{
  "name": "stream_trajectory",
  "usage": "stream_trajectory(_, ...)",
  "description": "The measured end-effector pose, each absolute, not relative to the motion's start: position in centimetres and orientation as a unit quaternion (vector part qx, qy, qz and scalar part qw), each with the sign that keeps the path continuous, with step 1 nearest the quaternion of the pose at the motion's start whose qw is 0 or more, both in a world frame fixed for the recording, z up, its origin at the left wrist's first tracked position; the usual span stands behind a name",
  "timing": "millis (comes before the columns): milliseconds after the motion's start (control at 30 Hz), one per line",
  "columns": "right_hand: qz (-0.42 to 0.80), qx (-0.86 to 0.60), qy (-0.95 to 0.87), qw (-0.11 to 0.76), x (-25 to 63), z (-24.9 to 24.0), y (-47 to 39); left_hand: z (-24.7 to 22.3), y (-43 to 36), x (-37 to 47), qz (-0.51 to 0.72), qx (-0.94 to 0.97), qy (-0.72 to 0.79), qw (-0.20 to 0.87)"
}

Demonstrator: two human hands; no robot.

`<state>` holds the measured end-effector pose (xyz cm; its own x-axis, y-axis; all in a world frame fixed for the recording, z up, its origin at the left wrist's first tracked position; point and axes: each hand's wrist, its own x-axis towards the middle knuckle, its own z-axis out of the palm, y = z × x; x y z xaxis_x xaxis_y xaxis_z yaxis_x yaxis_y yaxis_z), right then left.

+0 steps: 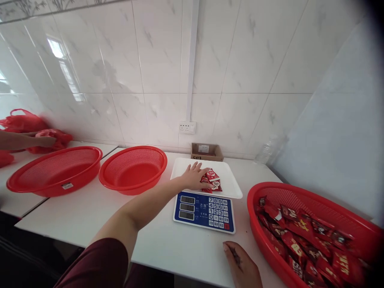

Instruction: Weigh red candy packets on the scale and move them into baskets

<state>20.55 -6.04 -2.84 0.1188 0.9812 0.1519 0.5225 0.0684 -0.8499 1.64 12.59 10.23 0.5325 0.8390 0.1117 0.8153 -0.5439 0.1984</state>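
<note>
My left hand (194, 177) reaches over the white weighing tray (229, 178) of a digital scale. Its fingers are stretched out and spread. The thumb side touches a few small red snack packets (214, 180) on the tray, and the palm hides part of them. Below the tray is the scale's blue panel (204, 212), with number keys and three small displays whose digits are hard to read. My right hand (243, 266) rests curled near the table's front edge, between the scale and the right basket. I see nothing held in it.
A red basket (255, 216) full of red packets stands at the right. Left of the scale are a red basket (132, 186) and another red basket (27, 190). A cardboard box (207, 151) and plastic bottle (265, 151) stand by the wall. Another person's hand (45, 141) touches red bags at far left.
</note>
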Motion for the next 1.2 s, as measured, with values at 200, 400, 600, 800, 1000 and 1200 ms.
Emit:
stream_trajectory(200, 0.276, -0.625, -0.608, 0.404, 20.5, -2.5, -6.1, 10.0, 14.9, 3.4, 0.069, 0.871, 0.481, 0.074)
stream_trajectory(400, 0.280, -0.623, -0.610, 0.402, 20.5, -2.5, -6.1, 10.2, 14.8, 2.7, 0.096, 0.837, 0.535, 0.058)
stream_trajectory(600, 0.272, -0.618, -0.617, 0.405, 20.3, -2.2, -6.1, 13.6, 16.2, -3.5, 0.139, 0.758, 0.637, 0.030)
stream_trajectory(800, 0.279, -0.608, -0.615, 0.419, 20.3, -1.9, -6.2, 16.0, 14.3, -13.7, 0.113, 0.681, 0.723, 0.016)
stream_trajectory(1000, 0.298, -0.609, -0.602, 0.422, 20.3, -2.0, -6.2, 13.4, 12.0, -11.2, 0.105, 0.739, 0.665, 0.005)
stream_trajectory(1200, 0.290, -0.619, -0.602, 0.411, 20.2, -2.2, -6.2, 9.9, 13.1, -0.1, 0.077, 0.872, 0.477, 0.082)
